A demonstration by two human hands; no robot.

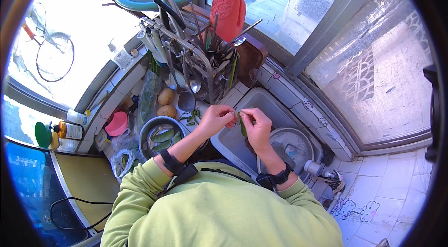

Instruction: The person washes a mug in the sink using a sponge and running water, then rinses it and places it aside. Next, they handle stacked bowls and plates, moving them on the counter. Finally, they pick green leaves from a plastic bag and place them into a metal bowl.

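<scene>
Over the sink (227, 145), my right hand (258, 126) pinches a flat green bean pod (242, 125) between thumb and fingers. Close beside the pod's upper end is my left hand (220, 117), its fingertips pinched together. Whether something thin sits between those fingertips is too small to make out. Left of the sink, a round metal bowl (142, 138) holds several flat green pods (163, 136). Small green peppers (190, 119) lie on the counter behind my left wrist.
A metal basin (308, 145) with cloudy, foamy water stands in the sink. Behind rise a utensil rack (199, 49) and a red oven mitt (225, 9). Two potatoes (166, 111), plastic bags (124, 157) and a pink bowl (117, 123) crowd the left counter.
</scene>
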